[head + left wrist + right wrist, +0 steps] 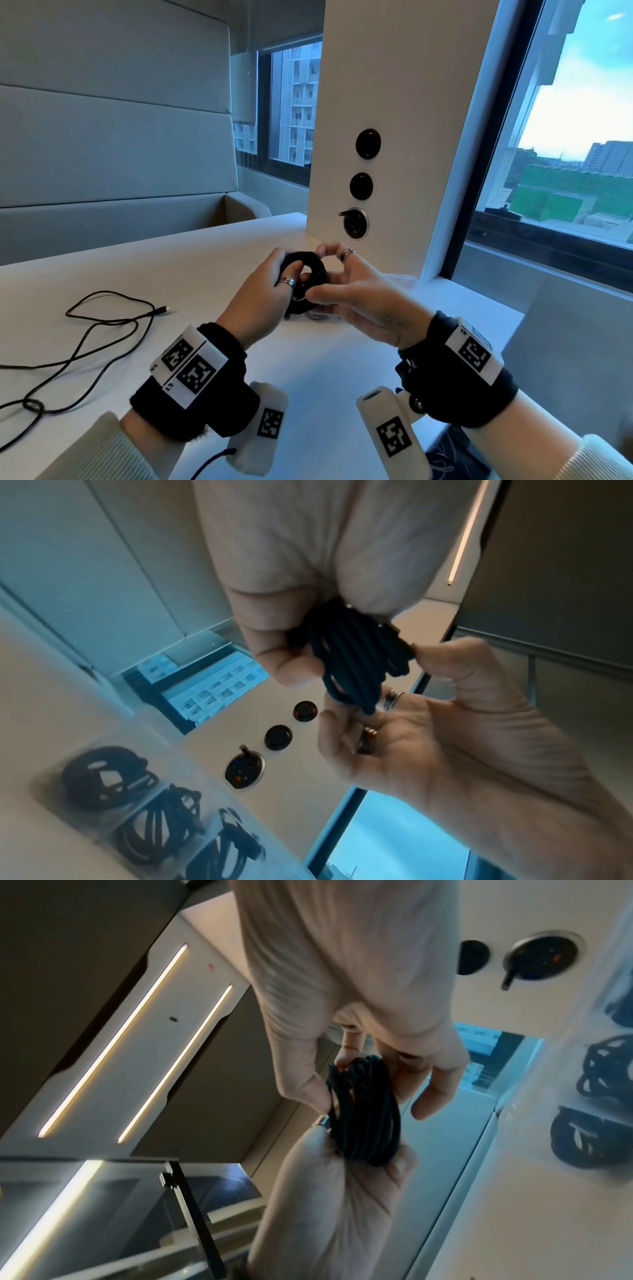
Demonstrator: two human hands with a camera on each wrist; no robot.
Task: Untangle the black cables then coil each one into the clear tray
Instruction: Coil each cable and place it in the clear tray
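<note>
The biggest risk, as I judge it, is the coiled black cable (306, 274) springing open: it sits in the air above the counter (171, 267) between both hands, and its loops are held only by finger pressure. The left hand (260, 294) has its fingers curled round one side of the coil with the thumb through the hole; the right hand (352, 291) pinches the far side with thumb and fingertips, its other fingers loose. If either grip slackens on the way down, the loops could splay and snag on a divider of the clear tray (113, 799) (already holding a black coil in each of the three compartments that show).

The tray lies just under and beyond the hands, mostly hidden by them in the head view. A loose black cable (96, 342) sprawls across the counter's left side, well apart, one small loop crossing itself, its plug (163, 309) pointing right. The white pillar (394, 102) with round sockets (368, 144) stands close behind, limiting reach.
</note>
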